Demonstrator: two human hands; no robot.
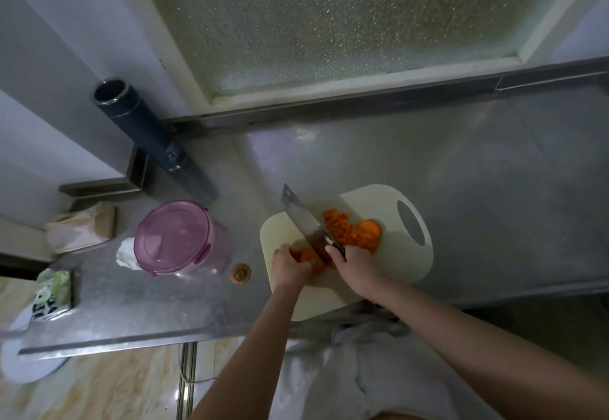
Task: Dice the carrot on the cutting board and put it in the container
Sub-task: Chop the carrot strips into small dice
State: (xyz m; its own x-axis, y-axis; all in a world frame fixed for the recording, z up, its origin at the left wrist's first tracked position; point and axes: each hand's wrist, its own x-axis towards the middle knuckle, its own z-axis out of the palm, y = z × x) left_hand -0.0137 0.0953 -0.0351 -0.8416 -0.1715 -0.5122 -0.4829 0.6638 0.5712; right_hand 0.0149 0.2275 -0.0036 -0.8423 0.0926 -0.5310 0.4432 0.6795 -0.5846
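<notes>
Head view, looking down on a metal surface (494, 189) below a frosted window (329, 24).

A cream cutting board (405, 254) lies at an angle by the middle of the surface's near edge. Its oval grip hole points toward the far right, and its near corner comes close to that edge.

My left hand (291, 266) sits on the left near part of the board, with its fingers curled over an uncut carrot piece (308, 256) and holding it down. My right hand (354, 266) is closed round the dark handle of a knife (303, 222). The broad blade runs away from me and to the left, across the board's far left edge, with its heel against the carrot piece just beside my left fingers.

On the right side of the blade, near the middle of the board, lies a heap of diced carrot (339, 226). A larger smooth orange chunk (369, 231) touches the right of the heap.

The container (174, 235), round and clear with a translucent pink lid clipped on, stands on the surface to the left of the board. A carrot stub (240, 273) lies on the bare metal between the two.

A crumpled white tissue (127, 253) touches the container's left side. Farther along, toward the left edge, are a brown paper bag (82, 225) and a green-and-white packet (54, 294). A tall dark cylinder (145, 133) stands at the far left corner, against the window frame.
</notes>
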